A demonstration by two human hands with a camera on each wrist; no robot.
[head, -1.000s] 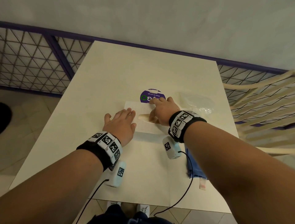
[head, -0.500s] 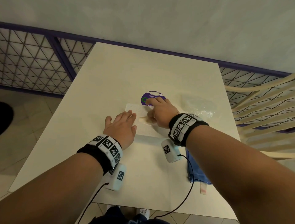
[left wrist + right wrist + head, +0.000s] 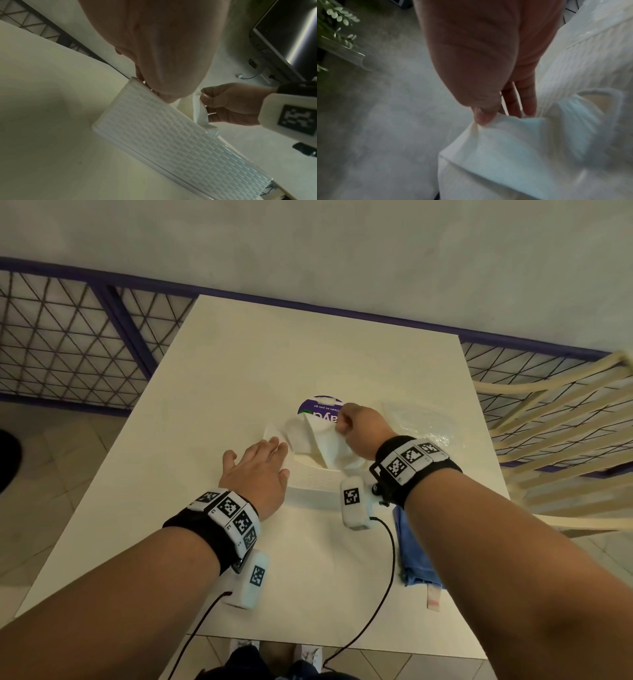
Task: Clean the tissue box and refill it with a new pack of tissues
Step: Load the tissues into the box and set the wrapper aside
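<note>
I press my flat left hand point(image 3: 255, 470) on the tissue box point(image 3: 154, 135) mid-table, while my right hand point(image 3: 356, 429) pinches a tissue point(image 3: 329, 445) drawn up above the box.

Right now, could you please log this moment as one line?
left hand: flat on white textured tissue box | right hand: pinching white tissue out of slot
</note>
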